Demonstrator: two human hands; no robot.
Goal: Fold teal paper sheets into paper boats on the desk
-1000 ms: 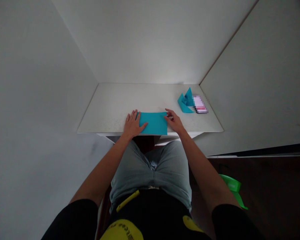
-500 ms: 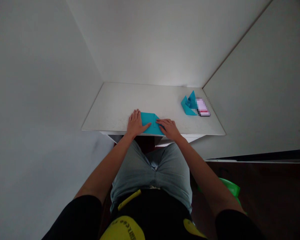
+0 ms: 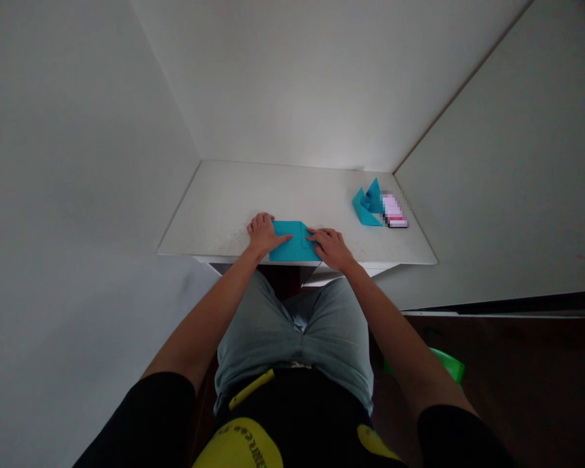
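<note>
A folded sheet of blue paper [image 3: 288, 250] lies flat at the front edge of the table, with a crease and a narrow flap toward its right side. My left hand [image 3: 262, 234] rests on the paper's left end, thumb stretched out across it and the other fingers spread on the table. On the right end lies my right hand [image 3: 330, 247], fingers apart and fingertips pressing beside the flap. Both hands are open, and my right hand covers the paper's right end.
A folded blue paper shape [image 3: 368, 205] with raised points stands at the back right of the white table [image 3: 214, 201]. Next to it lies a phone [image 3: 394, 211] with a blurred screen. Walls enclose the table's back and sides. Something green [image 3: 448, 364] is on the floor at right.
The paper's upper right corner, slanted before, now looks squared beside the flap. My left hand has shifted slightly left, uncovering more of the paper's lower left. My right hand stays on the right end.
</note>
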